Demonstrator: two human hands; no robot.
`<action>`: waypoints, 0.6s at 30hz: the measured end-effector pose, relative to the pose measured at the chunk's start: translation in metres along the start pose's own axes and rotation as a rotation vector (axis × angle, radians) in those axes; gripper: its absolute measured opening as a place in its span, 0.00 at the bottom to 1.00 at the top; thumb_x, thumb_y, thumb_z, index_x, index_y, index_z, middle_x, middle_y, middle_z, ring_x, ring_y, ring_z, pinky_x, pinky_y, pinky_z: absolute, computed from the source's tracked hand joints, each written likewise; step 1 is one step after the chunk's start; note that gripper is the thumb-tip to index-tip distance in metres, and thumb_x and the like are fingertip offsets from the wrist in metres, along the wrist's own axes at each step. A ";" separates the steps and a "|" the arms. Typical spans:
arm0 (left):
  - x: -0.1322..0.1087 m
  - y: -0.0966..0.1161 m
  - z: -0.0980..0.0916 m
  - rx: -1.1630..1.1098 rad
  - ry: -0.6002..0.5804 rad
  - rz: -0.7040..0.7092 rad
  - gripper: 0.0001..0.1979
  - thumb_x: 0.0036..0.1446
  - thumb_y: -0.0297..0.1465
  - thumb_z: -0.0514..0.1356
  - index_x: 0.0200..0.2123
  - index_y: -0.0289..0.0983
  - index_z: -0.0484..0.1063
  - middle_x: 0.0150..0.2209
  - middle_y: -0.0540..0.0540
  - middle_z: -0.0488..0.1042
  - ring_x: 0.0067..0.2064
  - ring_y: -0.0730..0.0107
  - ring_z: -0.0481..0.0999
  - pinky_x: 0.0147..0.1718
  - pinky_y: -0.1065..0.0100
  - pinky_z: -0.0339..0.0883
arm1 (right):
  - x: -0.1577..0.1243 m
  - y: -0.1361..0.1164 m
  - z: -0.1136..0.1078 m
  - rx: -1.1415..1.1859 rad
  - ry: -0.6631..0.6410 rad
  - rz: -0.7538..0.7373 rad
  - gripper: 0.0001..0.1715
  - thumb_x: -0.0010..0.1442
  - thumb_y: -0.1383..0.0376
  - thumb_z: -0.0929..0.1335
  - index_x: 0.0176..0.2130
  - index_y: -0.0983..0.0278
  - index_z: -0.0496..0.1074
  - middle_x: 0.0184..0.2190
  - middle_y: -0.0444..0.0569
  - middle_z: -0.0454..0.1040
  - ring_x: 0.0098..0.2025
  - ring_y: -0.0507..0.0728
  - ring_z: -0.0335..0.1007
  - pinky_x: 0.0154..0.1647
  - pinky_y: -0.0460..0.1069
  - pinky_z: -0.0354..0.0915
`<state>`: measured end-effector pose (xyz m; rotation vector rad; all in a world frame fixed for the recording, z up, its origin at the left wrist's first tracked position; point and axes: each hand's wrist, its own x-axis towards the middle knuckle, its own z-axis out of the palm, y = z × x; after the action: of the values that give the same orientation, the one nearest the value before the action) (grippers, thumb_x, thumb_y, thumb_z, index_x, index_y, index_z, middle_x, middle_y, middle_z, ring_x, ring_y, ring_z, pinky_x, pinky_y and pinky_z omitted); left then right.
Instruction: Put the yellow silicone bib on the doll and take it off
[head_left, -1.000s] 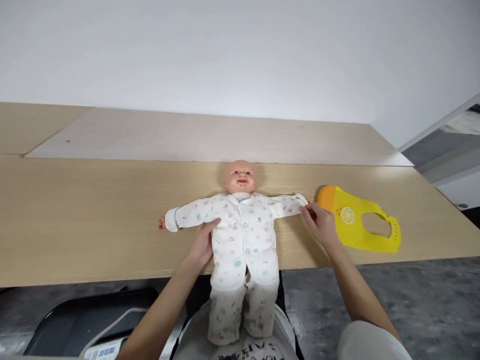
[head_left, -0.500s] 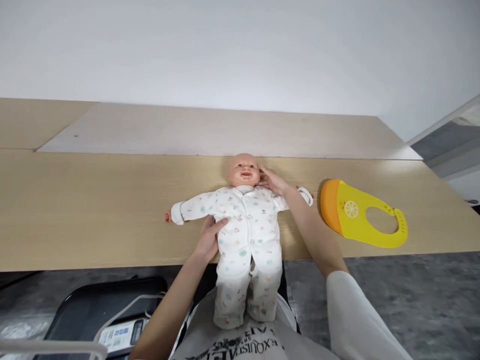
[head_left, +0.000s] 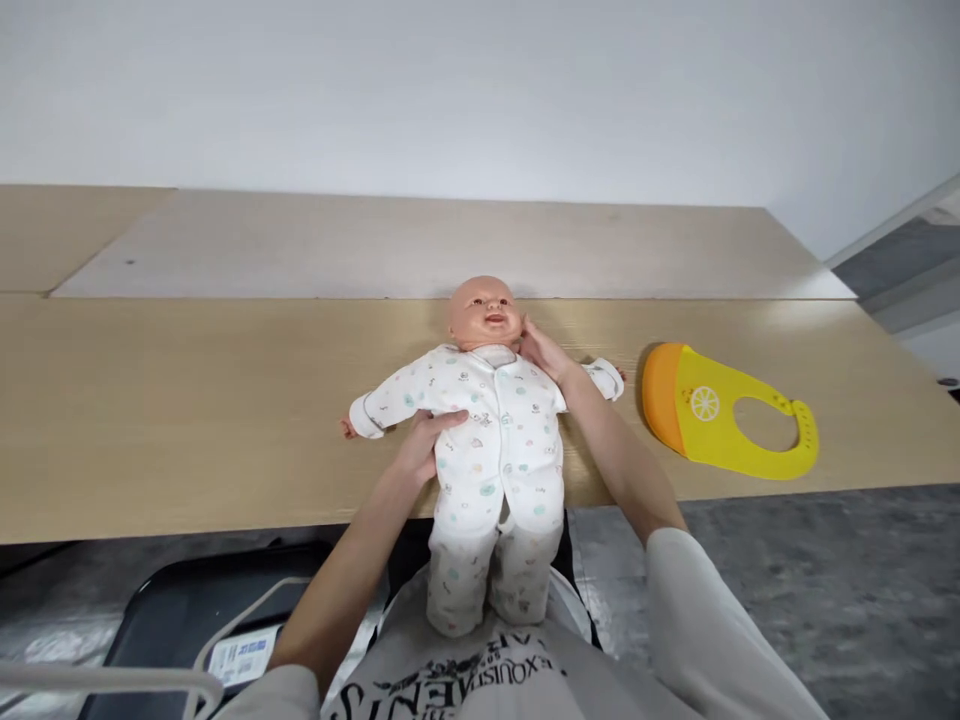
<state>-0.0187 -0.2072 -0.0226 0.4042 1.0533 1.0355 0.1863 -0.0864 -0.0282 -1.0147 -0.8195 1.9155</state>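
A bald baby doll in white printed pyjamas lies face up, its legs over the table's near edge against my shirt. My left hand grips the doll's side below its arm, thumb on the chest and the other fingers hidden beneath the body. At the doll's neck and shoulder, my right hand holds on, with its fingertips tucked behind the head and partly hidden. The doll's arms spread out to both sides.
A yellow silicone bib with an orange pocket lies on the wooden table at the right. Below the table at the left stands a black chair with a white labelled box on it. A white wall rises behind.
The doll's head and upper body have risen a little off the table. My right hand has slid farther behind the neck, and my left thumb lies farther over the chest.
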 end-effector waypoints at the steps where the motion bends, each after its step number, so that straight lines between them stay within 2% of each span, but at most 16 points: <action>1: 0.002 0.003 0.003 0.008 -0.001 0.011 0.19 0.31 0.24 0.75 0.31 0.33 0.75 0.28 0.46 0.80 0.25 0.64 0.78 0.25 0.67 0.74 | -0.002 -0.005 0.002 0.044 0.004 0.006 0.31 0.72 0.48 0.52 0.53 0.67 0.68 0.36 0.53 0.78 0.43 0.57 0.75 0.54 0.52 0.70; 5: 0.019 0.018 0.017 0.044 -0.076 0.081 0.19 0.32 0.24 0.75 0.33 0.31 0.77 0.34 0.41 0.82 0.31 0.56 0.81 0.29 0.62 0.78 | -0.004 -0.033 0.004 0.111 0.000 -0.065 0.28 0.71 0.48 0.56 0.54 0.64 0.69 0.39 0.51 0.77 0.48 0.59 0.75 0.56 0.55 0.71; 8: 0.042 0.033 0.027 0.049 -0.221 0.169 0.20 0.34 0.25 0.74 0.35 0.31 0.78 0.40 0.38 0.82 0.44 0.43 0.81 0.42 0.53 0.79 | 0.005 -0.063 0.003 0.124 -0.007 -0.225 0.26 0.70 0.46 0.58 0.54 0.60 0.67 0.40 0.45 0.77 0.50 0.57 0.74 0.55 0.56 0.73; 10: 0.058 0.045 0.034 0.048 -0.297 0.205 0.20 0.36 0.26 0.74 0.37 0.30 0.78 0.41 0.37 0.82 0.50 0.39 0.78 0.50 0.49 0.75 | 0.012 -0.084 0.004 0.121 0.020 -0.230 0.28 0.71 0.44 0.55 0.54 0.60 0.66 0.38 0.44 0.76 0.51 0.57 0.74 0.55 0.58 0.73; 14: 0.086 0.065 0.044 0.012 -0.390 0.231 0.21 0.40 0.23 0.71 0.41 0.27 0.77 0.42 0.35 0.81 0.58 0.37 0.72 0.62 0.44 0.64 | 0.029 -0.117 0.010 0.095 0.071 -0.241 0.29 0.70 0.44 0.56 0.53 0.60 0.66 0.34 0.42 0.74 0.50 0.53 0.75 0.56 0.55 0.72; 18: 0.107 0.078 0.045 0.012 -0.406 0.244 0.18 0.44 0.22 0.68 0.42 0.26 0.76 0.41 0.36 0.81 0.60 0.40 0.70 0.65 0.44 0.58 | 0.051 -0.127 0.010 0.075 0.043 -0.240 0.31 0.69 0.43 0.57 0.58 0.60 0.65 0.34 0.42 0.74 0.50 0.52 0.75 0.57 0.53 0.70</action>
<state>-0.0074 -0.0694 -0.0007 0.7329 0.6564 1.1041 0.2034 0.0154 0.0619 -0.8680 -0.8001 1.7023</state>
